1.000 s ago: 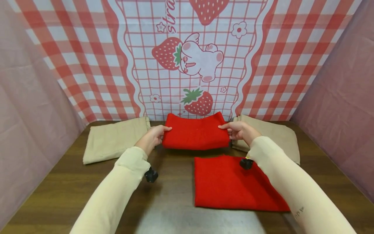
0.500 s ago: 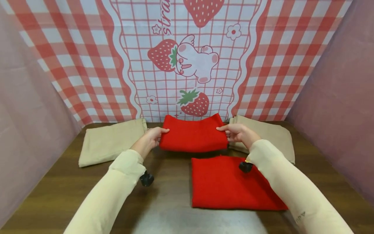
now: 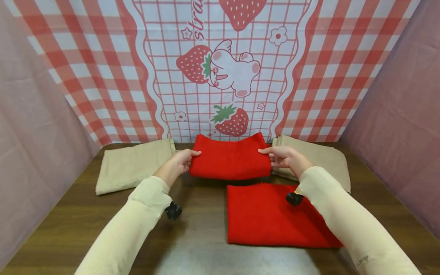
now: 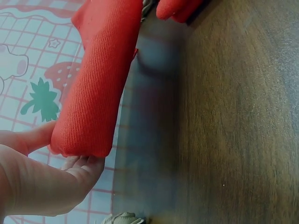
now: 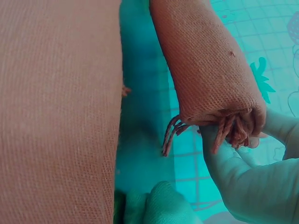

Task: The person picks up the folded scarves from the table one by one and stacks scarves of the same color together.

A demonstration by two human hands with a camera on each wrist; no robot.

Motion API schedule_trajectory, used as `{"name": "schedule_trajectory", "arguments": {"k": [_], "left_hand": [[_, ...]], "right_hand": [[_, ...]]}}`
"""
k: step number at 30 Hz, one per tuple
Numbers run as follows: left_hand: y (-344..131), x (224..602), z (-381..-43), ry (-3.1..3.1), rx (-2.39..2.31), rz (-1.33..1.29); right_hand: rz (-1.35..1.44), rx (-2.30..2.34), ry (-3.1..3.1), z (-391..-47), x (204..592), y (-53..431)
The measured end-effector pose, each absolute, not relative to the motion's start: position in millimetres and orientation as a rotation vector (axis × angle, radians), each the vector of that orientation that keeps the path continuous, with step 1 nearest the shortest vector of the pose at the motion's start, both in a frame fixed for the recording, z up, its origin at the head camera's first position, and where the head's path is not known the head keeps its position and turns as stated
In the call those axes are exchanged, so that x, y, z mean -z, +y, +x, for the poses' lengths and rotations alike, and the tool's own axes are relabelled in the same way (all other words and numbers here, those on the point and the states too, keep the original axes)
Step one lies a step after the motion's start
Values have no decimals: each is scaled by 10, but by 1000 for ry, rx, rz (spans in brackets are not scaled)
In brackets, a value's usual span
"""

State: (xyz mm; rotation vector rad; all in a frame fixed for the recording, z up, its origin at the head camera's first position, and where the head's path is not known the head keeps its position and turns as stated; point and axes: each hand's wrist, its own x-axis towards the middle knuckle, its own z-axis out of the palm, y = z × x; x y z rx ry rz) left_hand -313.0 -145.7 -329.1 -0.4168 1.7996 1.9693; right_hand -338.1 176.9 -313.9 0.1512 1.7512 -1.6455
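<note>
Near the back of the table, both hands hold up a folded red scarf (image 3: 230,160) by its two ends, and its top edge sags in the middle. My left hand (image 3: 178,162) pinches the left end, thumb on the near face and fingers underneath, as the left wrist view shows. The right end, with its loose fringe (image 5: 229,133), is gripped by my right hand (image 3: 285,156). A dark shadow lies on the table below the scarf. In front of it and to the right, a second folded red scarf (image 3: 268,217) lies flat, partly hidden by the right forearm.
Folded beige cloths lie at the back, one on the left (image 3: 134,168) and another on the right (image 3: 317,160), behind the right hand. A strawberry-print curtain (image 3: 233,88) hangs along the back edge of the wooden table (image 3: 68,221). Pink fabric walls (image 3: 395,95) stand at both sides.
</note>
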Motion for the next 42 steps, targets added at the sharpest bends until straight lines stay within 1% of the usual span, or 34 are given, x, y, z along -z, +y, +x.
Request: {"name": "schedule_trajectory", "arguments": {"k": [13, 42], "left_hand": [[-1428, 3274, -3091, 1834, -2021, -453], [-1464, 3233, -2894, 1786, -2030, -354]], "right_hand": [[115, 1691, 1730, -3298, 3100, 1841], [148, 1736, 1684, -3069, 3019, 1919]]}}
